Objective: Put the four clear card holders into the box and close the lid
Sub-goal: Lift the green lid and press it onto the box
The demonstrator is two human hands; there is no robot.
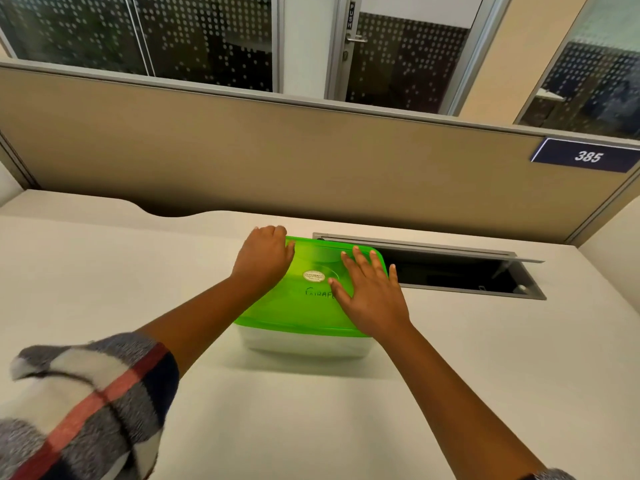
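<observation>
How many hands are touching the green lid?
2. The left hand grips the translucent green plastic lid at its far left corner; the right hand lies flat on its right side.

White desk (104,271), tan partition (277,150), dotted glass windows (207,36) behind.

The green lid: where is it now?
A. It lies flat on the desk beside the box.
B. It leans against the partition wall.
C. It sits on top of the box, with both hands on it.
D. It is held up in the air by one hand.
C. The green lid covers the clear box; the right hand lies flat on top and the left hand curls over its far left corner.
</observation>
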